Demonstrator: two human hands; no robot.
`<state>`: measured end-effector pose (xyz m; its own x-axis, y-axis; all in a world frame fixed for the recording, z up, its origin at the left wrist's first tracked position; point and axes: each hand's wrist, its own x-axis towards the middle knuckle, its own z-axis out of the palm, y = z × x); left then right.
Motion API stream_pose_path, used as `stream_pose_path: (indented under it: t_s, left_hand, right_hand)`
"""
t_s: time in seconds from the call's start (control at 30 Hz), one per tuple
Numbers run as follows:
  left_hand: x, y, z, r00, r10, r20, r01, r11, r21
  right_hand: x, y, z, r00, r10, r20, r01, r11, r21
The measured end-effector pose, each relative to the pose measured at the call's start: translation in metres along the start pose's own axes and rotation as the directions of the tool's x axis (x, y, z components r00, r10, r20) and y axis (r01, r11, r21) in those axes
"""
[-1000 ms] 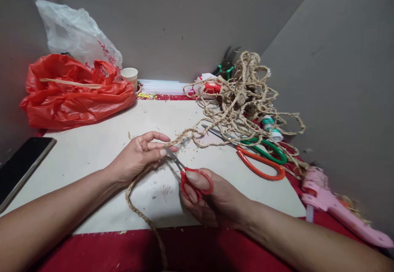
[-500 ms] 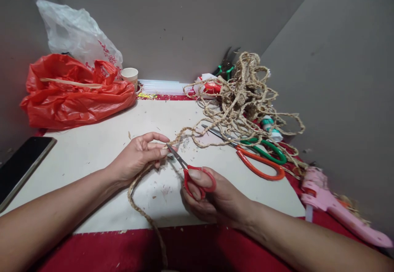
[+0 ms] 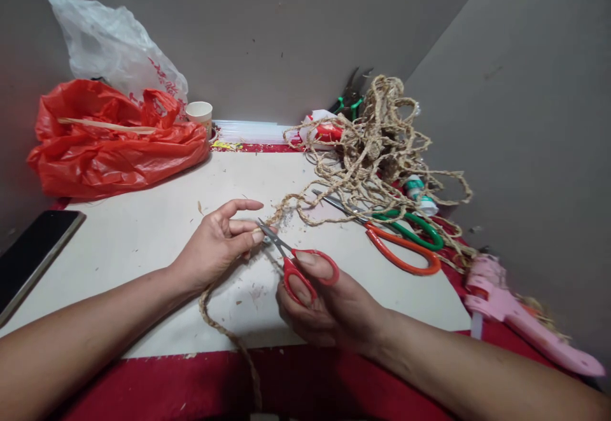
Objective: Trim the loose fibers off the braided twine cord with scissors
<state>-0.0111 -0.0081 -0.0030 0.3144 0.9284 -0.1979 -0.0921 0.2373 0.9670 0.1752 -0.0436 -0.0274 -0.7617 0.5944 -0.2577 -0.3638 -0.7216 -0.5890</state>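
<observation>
My left hand (image 3: 222, 236) pinches a braided straw rope (image 3: 224, 330) between thumb and fingers, its index finger raised. The rope hangs from that hand over the table's front edge. My right hand (image 3: 329, 306) has its thumb and a finger through the handles of small red scissors (image 3: 301, 276). The scissors' slightly parted blades lie beside my left thumb tip, at the rope. Beyond the fingertips, more rope leads to a tangled heap of braid (image 3: 377, 147) at the back right. My fingers partly hide the rope near the blades.
Large scissors with orange and green handles (image 3: 403, 262) lie right of centre. A pink glue gun (image 3: 520, 325) is at the right edge. Left are a black phone (image 3: 35, 249) and a red plastic bag (image 3: 114, 160), with a paper cup (image 3: 199, 113) behind. Green-handled pliers (image 3: 352, 104) stand at the back.
The red scissors' handles have spread apart and the blades have opened a little. My left index finger has lifted away from the rope.
</observation>
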Motion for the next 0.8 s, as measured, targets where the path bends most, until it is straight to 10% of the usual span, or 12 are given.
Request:
stream_pose_path:
  t_s: [0.53,0.8]
  left_hand:
    - [0.002,0.0,-0.002,0.999,-0.008,-0.036,0.005,0.997,-0.083]
    - [0.005,0.001,-0.01,0.973,0.176,-0.15,-0.143,0.968,0.208]
  right_hand:
    - [-0.004,0.0,0.005,0.937,-0.325,-0.131,0.309,0.942,-0.134]
    - [-0.001,0.002,0.002,0.914,-0.344,-0.214,0.306,0.932,-0.193]
